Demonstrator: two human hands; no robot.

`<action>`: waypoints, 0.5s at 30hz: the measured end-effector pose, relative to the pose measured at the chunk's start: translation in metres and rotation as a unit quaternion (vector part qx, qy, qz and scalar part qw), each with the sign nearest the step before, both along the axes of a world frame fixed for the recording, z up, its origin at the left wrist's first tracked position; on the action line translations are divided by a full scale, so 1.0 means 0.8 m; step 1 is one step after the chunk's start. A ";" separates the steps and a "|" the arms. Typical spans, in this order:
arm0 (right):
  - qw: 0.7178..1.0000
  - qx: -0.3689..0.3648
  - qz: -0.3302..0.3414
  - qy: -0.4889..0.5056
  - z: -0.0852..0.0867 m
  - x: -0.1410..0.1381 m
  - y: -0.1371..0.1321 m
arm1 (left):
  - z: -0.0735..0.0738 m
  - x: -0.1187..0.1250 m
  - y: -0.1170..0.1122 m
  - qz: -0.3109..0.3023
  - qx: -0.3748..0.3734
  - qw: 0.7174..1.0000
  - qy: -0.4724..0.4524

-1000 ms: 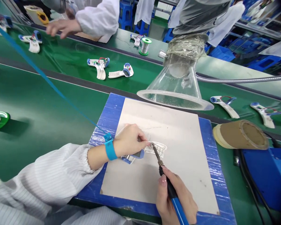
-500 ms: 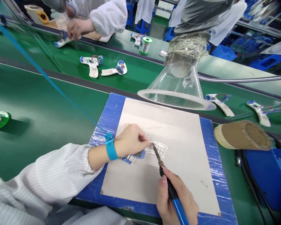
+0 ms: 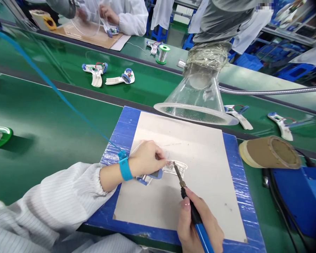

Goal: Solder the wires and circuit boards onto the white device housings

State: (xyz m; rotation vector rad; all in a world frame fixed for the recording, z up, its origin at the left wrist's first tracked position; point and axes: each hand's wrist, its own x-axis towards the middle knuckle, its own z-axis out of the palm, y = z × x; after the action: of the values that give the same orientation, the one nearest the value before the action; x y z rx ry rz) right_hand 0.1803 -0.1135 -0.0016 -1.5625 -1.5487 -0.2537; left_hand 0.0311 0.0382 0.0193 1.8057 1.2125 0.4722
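Left hand (image 3: 146, 159) pinching a white plastic housing (image 3: 177, 168), right hand (image 3: 197, 225) gripping a soldering iron (image 3: 191, 211), tip at the housing's edge

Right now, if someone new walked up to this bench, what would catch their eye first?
The large clear plastic funnel hood hanging above the far edge of the white work board stands out first. Below it, the right hand holds a blue-handled soldering iron, its tip at a white and blue plastic piece held by the left hand, which wears a bright blue wrist strap.
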 end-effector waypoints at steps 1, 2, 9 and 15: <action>1.000 -0.001 -0.005 0.003 -0.001 0.000 0.000 | 0.000 0.000 0.000 0.001 0.000 1.000 0.002; 1.000 -0.006 -0.010 0.007 -0.001 0.001 -0.001 | 0.000 0.000 0.000 0.000 -0.001 1.000 0.005; 0.998 -0.012 -0.034 0.045 -0.003 0.002 0.001 | 0.000 -0.001 -0.001 -0.004 0.003 1.000 0.008; 0.996 0.011 -0.031 0.079 -0.005 -0.005 0.009 | -0.003 0.001 -0.001 0.001 0.002 1.000 0.016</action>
State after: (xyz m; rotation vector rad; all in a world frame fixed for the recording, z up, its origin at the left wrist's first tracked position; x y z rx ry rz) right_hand 0.1761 -0.1064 -0.0057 -1.5754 -1.3735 -0.1773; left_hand 0.0319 0.0373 0.0170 1.8225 1.2364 0.4487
